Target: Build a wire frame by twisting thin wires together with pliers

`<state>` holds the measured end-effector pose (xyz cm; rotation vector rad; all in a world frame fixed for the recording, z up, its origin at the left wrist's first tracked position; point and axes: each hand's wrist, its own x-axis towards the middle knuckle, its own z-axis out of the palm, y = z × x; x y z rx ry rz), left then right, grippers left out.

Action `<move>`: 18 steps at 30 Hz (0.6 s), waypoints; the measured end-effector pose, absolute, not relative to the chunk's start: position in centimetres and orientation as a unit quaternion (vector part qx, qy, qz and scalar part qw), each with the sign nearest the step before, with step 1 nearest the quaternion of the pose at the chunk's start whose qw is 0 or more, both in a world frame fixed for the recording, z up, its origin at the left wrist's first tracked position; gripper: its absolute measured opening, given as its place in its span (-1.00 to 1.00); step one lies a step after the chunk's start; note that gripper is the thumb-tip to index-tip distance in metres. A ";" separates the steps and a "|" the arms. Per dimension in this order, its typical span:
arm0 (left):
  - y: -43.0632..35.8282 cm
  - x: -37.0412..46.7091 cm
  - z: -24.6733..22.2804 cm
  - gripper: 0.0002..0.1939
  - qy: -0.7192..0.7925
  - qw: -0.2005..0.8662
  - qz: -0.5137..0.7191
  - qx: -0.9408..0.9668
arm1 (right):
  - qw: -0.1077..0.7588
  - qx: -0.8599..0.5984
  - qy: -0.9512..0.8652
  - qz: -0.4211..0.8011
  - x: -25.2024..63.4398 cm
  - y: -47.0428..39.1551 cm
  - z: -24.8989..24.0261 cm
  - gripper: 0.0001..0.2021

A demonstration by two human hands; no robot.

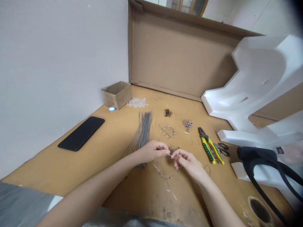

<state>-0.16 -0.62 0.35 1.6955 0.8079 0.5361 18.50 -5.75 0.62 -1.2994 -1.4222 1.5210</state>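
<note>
A thin wire ring [163, 177] with small twisted bits along it is held above the table near its front edge. My left hand [153, 152] pinches the ring's upper part from the left, fingers closed. At the upper right of the ring, my right hand [187, 162] has its fingers closed on the wire. Beneath and behind my left hand lies a bundle of straight grey wires [145, 126]. Another wire ring [168, 132] rests on the table just beyond my hands. Exactly how the fingertips meet the wire is too small to tell.
Yellow-green pliers [208, 146] and black scissors [222, 148] lie right. A black phone [81, 133], small cardboard box [117, 95], clear beads [137, 102], black rings [168, 113] and a metal-piece pile [187, 123] are around. White foam [258, 75] stands right; a cardboard panel [182, 53] stands behind.
</note>
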 end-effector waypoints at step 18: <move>-0.6 -0.2 0.3 -0.74 0.352 0.544 0.225 0.727 | 0.350 -0.505 -0.537 0.578 18.5 -5.7 0.9 -0.82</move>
